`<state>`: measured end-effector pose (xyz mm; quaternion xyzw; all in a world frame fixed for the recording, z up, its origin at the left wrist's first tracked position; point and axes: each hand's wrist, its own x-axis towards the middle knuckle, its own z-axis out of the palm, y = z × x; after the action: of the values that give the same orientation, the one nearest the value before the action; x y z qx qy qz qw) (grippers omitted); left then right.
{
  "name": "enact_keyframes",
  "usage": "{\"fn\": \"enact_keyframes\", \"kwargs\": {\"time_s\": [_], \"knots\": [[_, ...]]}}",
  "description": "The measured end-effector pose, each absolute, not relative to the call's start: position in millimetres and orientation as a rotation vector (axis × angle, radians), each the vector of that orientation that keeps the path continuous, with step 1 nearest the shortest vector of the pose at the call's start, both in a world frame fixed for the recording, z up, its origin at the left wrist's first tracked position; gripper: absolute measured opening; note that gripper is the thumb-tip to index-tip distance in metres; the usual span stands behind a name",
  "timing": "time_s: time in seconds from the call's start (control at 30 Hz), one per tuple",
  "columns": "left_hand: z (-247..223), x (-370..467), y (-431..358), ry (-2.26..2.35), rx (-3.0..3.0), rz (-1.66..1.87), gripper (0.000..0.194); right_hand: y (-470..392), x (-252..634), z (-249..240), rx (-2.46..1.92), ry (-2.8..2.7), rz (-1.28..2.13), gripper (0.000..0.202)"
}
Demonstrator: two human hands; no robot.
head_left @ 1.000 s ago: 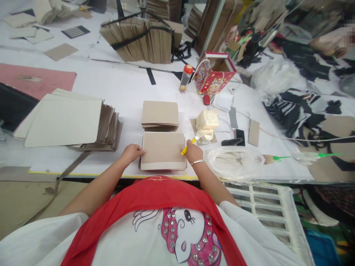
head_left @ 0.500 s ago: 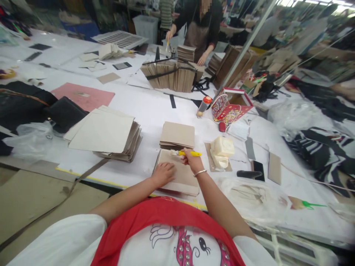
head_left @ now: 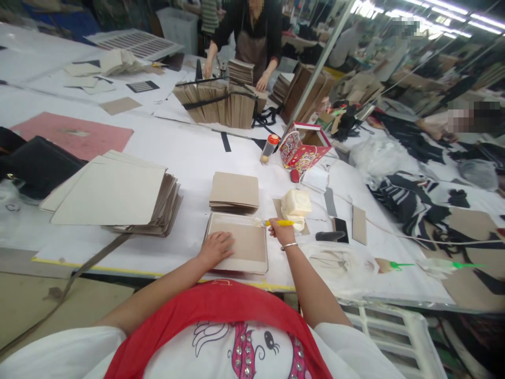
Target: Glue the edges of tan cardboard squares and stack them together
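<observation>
1. Running along the near side of the white table (head_left: 189, 252): yellow strip (head_left: 118, 269), with the red apron (head_left: 221, 302) just this side. The front board stack (head_left: 250, 247) lies near this edge, white surface showing between.
2. Left hand (head_left: 218, 250): palm down, fingers lightly spread, flat on the front board stack's left part.
3. Right hand (head_left: 281, 230): pinching the yellow brush (head_left: 281, 222) by its handle, just off the stack's right side. Bristles point left over the far right corner; contact unclear. Whitish, glossy band along the stack's far edge.
4. Front board stack sits under the left hand, left of the right hand; its right part is uncovered.
5. Left: wide white gap, then the big pale card stack (head_left: 114, 192), fanned leftward.
6. Right: clear plastic bag (head_left: 339, 258), phone (head_left: 341, 230), and, tight by the right hand, cream tub (head_left: 296, 205). Little room there.
7. Rear board stack (head_left: 234, 192): just beyond the front one, narrow gap. White surface extends behind it.
8. Farther: red-capped jar (head_left: 270, 150) beside the red patterned bag (head_left: 307, 155); pink sheet (head_left: 74, 134) far left.
9. Farthest: strapped board bundle (head_left: 221, 108), person (head_left: 252, 42) behind, both arms reaching toward it.
</observation>
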<state>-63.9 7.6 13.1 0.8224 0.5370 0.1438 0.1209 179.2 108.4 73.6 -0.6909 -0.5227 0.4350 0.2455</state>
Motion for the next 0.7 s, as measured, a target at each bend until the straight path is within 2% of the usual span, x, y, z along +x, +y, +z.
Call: {"fn": "enact_keyframes", "kwargs": {"time_s": [0.2,0.3,0.37,0.47,0.53,0.63,0.7], "knots": [[19.2,-58.4,10.3,1.565,2.406,0.364,0.037,98.3,193.5,90.3,-1.846,-1.417,1.152,0.032],[41.2,-64.6,8.8,1.524,2.405,0.350,0.042,88.2,201.4,102.3,-1.859,-1.339,1.056,0.034],[64.7,-81.0,6.5,1.552,2.443,0.464,0.044,81.3,208.4,107.5,-1.809,-1.332,1.050,0.039],[104.4,-125.1,0.4,1.902,2.449,0.680,0.048,73.8,210.1,109.9,-1.658,-1.362,1.025,0.047],[124.9,-162.0,-4.1,2.286,2.314,0.708,0.058,70.6,201.2,110.1,-1.558,-1.384,1.080,0.052],[138.9,-212.1,-8.5,2.661,2.046,0.507,0.072,68.8,177.7,108.8,-1.428,-1.416,1.204,0.057],[141.7,-232.2,-13.1,2.678,1.974,0.340,0.064,65.2,162.6,108.5,-1.378,-1.442,1.243,0.056]]}}
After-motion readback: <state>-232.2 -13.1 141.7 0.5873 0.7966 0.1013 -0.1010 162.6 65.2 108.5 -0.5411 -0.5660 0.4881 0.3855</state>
